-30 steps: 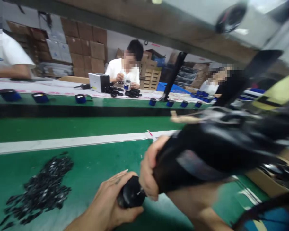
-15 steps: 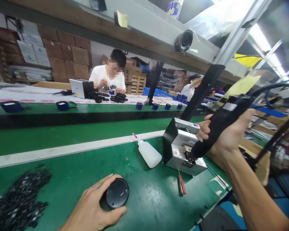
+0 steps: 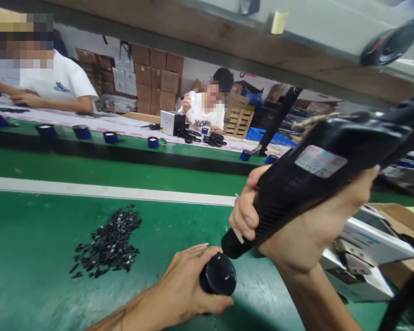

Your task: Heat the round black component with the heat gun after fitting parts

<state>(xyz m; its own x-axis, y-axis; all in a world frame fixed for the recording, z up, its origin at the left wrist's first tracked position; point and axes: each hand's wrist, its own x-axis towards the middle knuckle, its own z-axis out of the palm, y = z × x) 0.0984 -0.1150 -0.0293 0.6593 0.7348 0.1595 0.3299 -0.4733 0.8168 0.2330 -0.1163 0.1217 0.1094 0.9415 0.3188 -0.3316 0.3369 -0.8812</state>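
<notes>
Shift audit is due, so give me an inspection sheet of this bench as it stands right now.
Surface: green mat with a white stripe across it.
Job's things: round black part standing on the mat; black electric screwdriver tilted, its tip just above the part.
Clutter: heap of small black pieces left of the part; white device and cardboard box at right.
Grippers: left hand grips the part; right hand is wrapped around the screwdriver.
Cables: dark cable at lower right; where it ends is out of view.
Surroundings: blue cups on the far belt; two people in white shirts seated opposite; stacked cartons behind.
</notes>
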